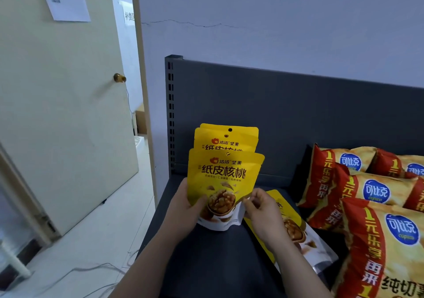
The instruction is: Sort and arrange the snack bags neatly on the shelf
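Three yellow walnut bags (223, 171) stand upright in a stack at the left end of the dark grey shelf (206, 258). My left hand (185, 206) grips the front bag's lower left side. The fingers of my right hand (261, 208) pinch that bag's lower right edge. Another yellow walnut bag (296, 231) lies flat on the shelf under my right wrist. Several red and gold chip bags (376, 196) lie overlapped at the right.
The shelf's grey back panel (298, 114) rises behind the bags, with a slotted upright (171, 114) at its left edge. An open door (68, 114) and a white floor (96, 240) with loose cables lie to the left.
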Action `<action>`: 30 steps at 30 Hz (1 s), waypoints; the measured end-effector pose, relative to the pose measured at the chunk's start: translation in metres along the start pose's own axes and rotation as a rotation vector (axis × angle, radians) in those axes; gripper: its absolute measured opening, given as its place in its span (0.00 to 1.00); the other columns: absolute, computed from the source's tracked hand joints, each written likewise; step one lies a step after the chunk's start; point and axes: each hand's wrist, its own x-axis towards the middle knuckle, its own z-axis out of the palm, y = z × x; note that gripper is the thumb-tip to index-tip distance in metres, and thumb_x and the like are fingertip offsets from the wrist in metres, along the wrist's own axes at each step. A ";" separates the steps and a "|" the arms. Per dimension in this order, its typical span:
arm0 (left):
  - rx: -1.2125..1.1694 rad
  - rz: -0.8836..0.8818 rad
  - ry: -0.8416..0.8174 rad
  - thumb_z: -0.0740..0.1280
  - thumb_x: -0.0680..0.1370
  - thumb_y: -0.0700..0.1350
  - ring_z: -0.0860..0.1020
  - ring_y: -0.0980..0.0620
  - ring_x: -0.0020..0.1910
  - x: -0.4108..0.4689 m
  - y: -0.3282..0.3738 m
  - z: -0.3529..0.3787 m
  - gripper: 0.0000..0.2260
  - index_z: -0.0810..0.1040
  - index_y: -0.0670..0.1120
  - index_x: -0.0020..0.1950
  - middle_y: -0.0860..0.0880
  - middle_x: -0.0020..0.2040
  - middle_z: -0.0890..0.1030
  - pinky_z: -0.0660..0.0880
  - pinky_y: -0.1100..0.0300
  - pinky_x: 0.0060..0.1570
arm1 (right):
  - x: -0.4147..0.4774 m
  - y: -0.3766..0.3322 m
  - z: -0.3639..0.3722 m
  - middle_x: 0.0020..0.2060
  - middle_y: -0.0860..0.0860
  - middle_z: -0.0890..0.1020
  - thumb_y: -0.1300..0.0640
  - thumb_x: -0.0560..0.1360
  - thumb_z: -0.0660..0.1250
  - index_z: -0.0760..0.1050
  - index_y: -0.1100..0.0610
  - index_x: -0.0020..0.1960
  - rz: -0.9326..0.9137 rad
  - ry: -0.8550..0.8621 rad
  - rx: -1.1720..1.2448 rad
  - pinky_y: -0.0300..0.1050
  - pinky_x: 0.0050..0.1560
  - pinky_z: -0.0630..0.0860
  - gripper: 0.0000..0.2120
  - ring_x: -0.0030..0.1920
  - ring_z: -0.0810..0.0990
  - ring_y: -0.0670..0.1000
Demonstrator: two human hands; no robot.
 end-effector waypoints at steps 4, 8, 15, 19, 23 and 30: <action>0.031 -0.067 0.059 0.69 0.78 0.43 0.78 0.55 0.54 -0.002 -0.006 0.007 0.15 0.68 0.52 0.61 0.55 0.54 0.77 0.75 0.62 0.44 | -0.005 -0.002 -0.007 0.36 0.49 0.76 0.62 0.77 0.66 0.71 0.57 0.44 -0.030 -0.005 -0.123 0.41 0.35 0.66 0.05 0.35 0.72 0.48; 0.036 -0.022 0.191 0.71 0.75 0.43 0.77 0.57 0.54 -0.008 0.003 0.006 0.21 0.67 0.53 0.64 0.56 0.57 0.77 0.75 0.60 0.48 | -0.014 -0.002 -0.023 0.54 0.46 0.78 0.58 0.77 0.67 0.74 0.52 0.61 -0.013 0.020 -0.266 0.41 0.54 0.72 0.13 0.58 0.77 0.50; 0.650 -0.226 0.048 0.64 0.77 0.58 0.76 0.48 0.42 -0.048 0.025 0.015 0.12 0.68 0.51 0.40 0.52 0.40 0.77 0.68 0.56 0.38 | -0.032 0.020 -0.064 0.59 0.58 0.75 0.50 0.79 0.62 0.73 0.61 0.60 0.130 0.074 -0.674 0.48 0.56 0.71 0.16 0.59 0.74 0.57; 0.607 -0.182 -0.250 0.64 0.78 0.56 0.74 0.52 0.38 -0.057 0.020 0.061 0.13 0.69 0.49 0.40 0.52 0.36 0.75 0.66 0.58 0.35 | -0.042 0.030 -0.067 0.56 0.57 0.78 0.45 0.82 0.50 0.74 0.58 0.57 0.297 -0.028 -0.803 0.50 0.54 0.75 0.21 0.56 0.77 0.59; 0.299 -0.244 -0.340 0.68 0.77 0.50 0.74 0.48 0.33 -0.037 0.016 0.106 0.15 0.71 0.42 0.35 0.45 0.32 0.76 0.71 0.53 0.35 | -0.049 0.025 -0.069 0.54 0.56 0.80 0.48 0.81 0.51 0.76 0.57 0.55 0.294 -0.067 -0.802 0.48 0.50 0.73 0.18 0.55 0.79 0.60; 0.165 -0.271 -0.210 0.70 0.75 0.40 0.78 0.55 0.44 -0.024 0.035 0.140 0.12 0.72 0.48 0.55 0.51 0.48 0.80 0.72 0.61 0.39 | -0.061 0.027 -0.092 0.51 0.55 0.81 0.50 0.81 0.56 0.75 0.56 0.52 0.225 -0.066 -0.595 0.48 0.47 0.74 0.13 0.50 0.79 0.57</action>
